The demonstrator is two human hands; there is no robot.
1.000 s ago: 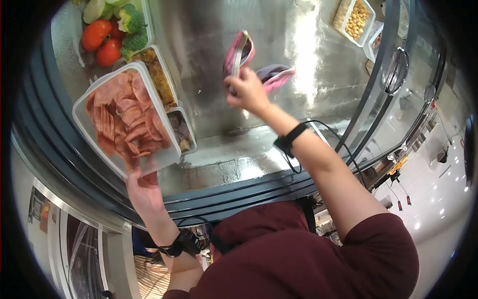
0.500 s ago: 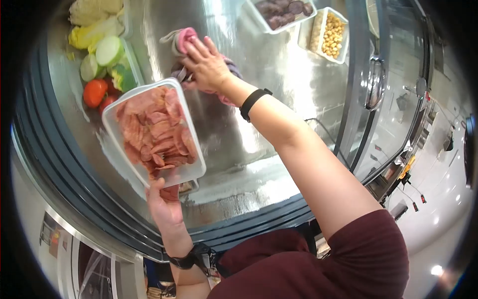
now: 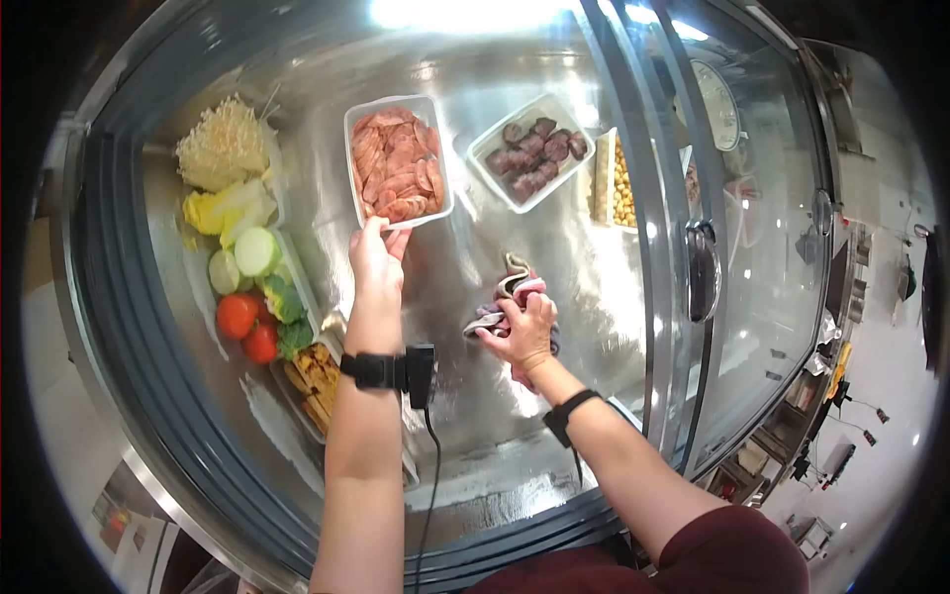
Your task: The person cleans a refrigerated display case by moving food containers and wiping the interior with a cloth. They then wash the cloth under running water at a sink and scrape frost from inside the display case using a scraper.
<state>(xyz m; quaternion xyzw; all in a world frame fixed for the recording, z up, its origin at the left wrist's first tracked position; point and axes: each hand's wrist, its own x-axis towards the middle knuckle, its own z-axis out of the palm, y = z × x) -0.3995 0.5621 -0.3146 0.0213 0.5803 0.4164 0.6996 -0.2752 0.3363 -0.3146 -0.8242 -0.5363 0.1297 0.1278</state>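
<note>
My left hand (image 3: 379, 259) grips the near edge of a white plastic tub (image 3: 447, 188) filled with thin pink slices of meat (image 3: 398, 163). The tub is over the far middle of the metal surface; I cannot tell whether it rests there. My right hand (image 3: 526, 332) is closed on a crumpled striped cloth (image 3: 515, 282), pressed against the metal in front of me. Beyond the cloth stands another tub (image 3: 482, 166) with dark sausage pieces (image 3: 536, 158).
Along the left side are enoki mushrooms (image 3: 223, 147), yellow leaves (image 3: 228, 206), cut white radish (image 3: 257, 251), broccoli (image 3: 285, 299), tomatoes (image 3: 236, 316) and a tub with yellowish-brown pieces (image 3: 315, 381). A tub of round yellow-brown pieces (image 3: 622, 186) stands behind the glass door's frame (image 3: 661, 247) at right.
My left hand has carried the tub of meat slices from the near left to the far middle. My right hand has drawn the cloth nearer and rightward. The view has shifted too.
</note>
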